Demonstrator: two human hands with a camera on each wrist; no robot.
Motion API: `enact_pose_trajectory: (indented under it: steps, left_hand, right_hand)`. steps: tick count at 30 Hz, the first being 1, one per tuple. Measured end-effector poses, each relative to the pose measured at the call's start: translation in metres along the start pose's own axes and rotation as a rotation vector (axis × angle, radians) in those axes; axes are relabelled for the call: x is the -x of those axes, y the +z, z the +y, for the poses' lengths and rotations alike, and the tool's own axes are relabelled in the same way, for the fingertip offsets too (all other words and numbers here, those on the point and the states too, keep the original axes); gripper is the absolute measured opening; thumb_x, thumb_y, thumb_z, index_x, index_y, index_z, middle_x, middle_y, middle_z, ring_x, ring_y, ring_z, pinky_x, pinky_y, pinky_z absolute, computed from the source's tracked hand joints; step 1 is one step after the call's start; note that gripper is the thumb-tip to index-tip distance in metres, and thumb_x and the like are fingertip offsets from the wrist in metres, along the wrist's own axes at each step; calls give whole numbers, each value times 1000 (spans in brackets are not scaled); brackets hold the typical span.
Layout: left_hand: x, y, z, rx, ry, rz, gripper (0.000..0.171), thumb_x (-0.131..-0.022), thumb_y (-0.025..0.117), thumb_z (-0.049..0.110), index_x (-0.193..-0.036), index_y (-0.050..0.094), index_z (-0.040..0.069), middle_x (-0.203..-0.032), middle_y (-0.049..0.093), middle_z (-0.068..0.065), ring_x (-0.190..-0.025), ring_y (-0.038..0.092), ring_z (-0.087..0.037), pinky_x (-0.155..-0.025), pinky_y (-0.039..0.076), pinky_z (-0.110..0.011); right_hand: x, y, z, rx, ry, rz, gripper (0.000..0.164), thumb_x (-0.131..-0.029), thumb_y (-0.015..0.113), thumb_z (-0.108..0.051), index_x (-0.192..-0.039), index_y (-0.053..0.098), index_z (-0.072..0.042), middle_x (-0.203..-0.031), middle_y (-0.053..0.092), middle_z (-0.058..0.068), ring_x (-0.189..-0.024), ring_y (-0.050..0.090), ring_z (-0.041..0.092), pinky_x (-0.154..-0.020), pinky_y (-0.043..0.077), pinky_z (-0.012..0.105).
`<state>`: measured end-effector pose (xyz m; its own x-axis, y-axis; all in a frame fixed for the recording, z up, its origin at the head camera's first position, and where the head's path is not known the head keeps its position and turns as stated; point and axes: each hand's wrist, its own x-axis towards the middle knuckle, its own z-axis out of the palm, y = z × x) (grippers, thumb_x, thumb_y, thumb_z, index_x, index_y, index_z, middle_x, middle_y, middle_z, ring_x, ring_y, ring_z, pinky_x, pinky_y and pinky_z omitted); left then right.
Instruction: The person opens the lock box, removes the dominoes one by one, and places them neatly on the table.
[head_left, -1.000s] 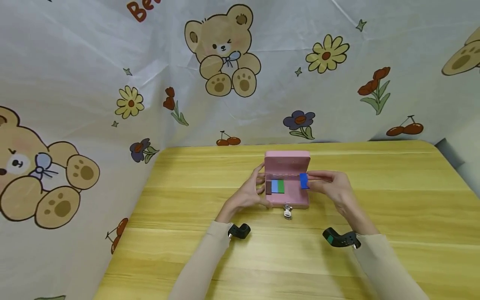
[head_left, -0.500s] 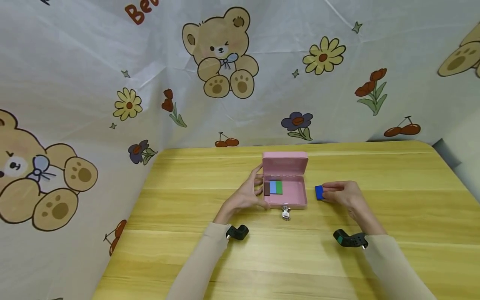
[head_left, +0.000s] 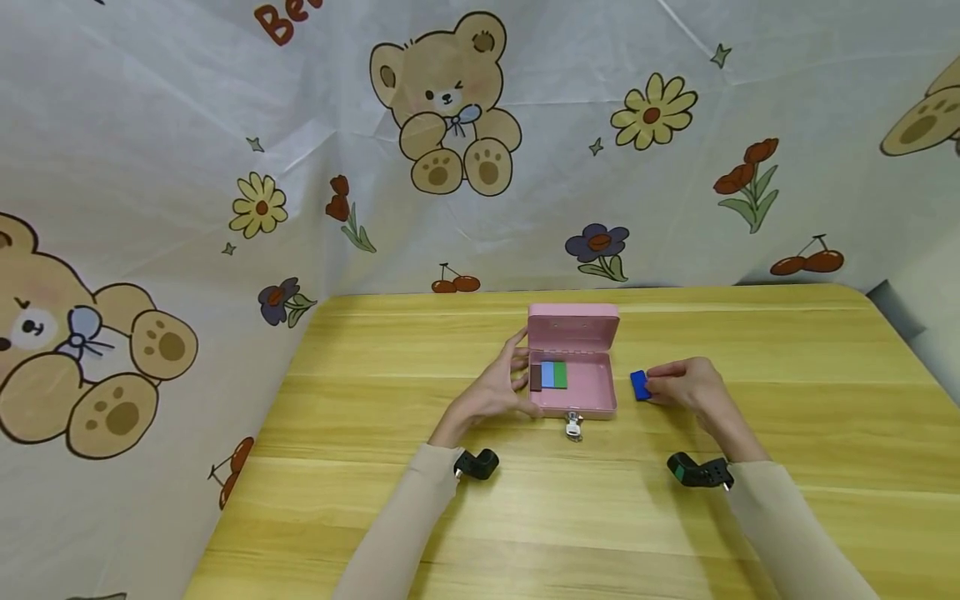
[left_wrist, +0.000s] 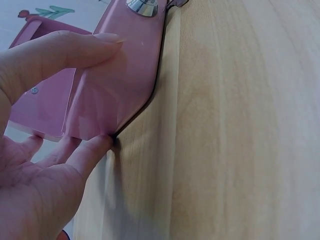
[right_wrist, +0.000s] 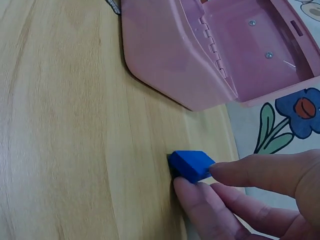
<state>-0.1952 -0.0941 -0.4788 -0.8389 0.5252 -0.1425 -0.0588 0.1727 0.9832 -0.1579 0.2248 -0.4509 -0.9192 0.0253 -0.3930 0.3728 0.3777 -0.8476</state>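
Pinching blue blk (head_left: 640,386), RH (head_left: 686,387) (now beside box (head_left: 591,387)).

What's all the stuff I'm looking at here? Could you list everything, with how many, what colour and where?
Table: one, yellowish wood, across the lower part of the head view
Box: one, pink, open on the table
Dark brown block: one, left end inside the box
Light blue block: one, beside the brown one
Green block: one, right of the light blue one
Blue block: one, right of the box
Key: probably one, silver, at the box's front
Cloth: at least one, white with cartoon prints, behind the table
Cameras: two, black, one per wrist
Sleeves: two, beige, on both arms
Left hand: one, bare, holding the box's left side
Right hand: one, bare, pinching the blue block
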Motion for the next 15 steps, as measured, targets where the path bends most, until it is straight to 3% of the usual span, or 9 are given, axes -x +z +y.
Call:
enact_pose_trajectory:
  steps: [4, 9, 15]
  left_hand:
    - [1, 0, 1, -1, -5, 3, 140, -64, 86, -23, -169, 6, 26, -162, 32, -16, -150, 33, -35, -124, 37, -37]
    - [1, 0, 2, -11, -16, 7, 140, -64, 87, -21, -169, 6, 26, -162, 31, -16, -151, 33, -35, -124, 37, -37]
    - [1, 0, 3, -12, -17, 9, 142, -63, 88, -21, -169, 6, 27, -163, 31, -15, -150, 32, -35, -124, 37, -39]
  right_hand:
    - [5, -3, -1, 40, -34, 10, 42, -101, 66, -4, -130, 56, 24, -112, 70, 33, -78, 76, 15, -74, 67, 29]
    - [17, -2, -13, 77, -101, 47, 44, -104, 62, -11, -136, 55, 19, -126, 65, 35, -90, 77, 21, -82, 66, 29]
    - [27, 15, -47, -22, -179, 7, 44, -108, 57, -12, -140, 54, 17, -134, 60, 36, -99, 76, 20, -93, 63, 36]
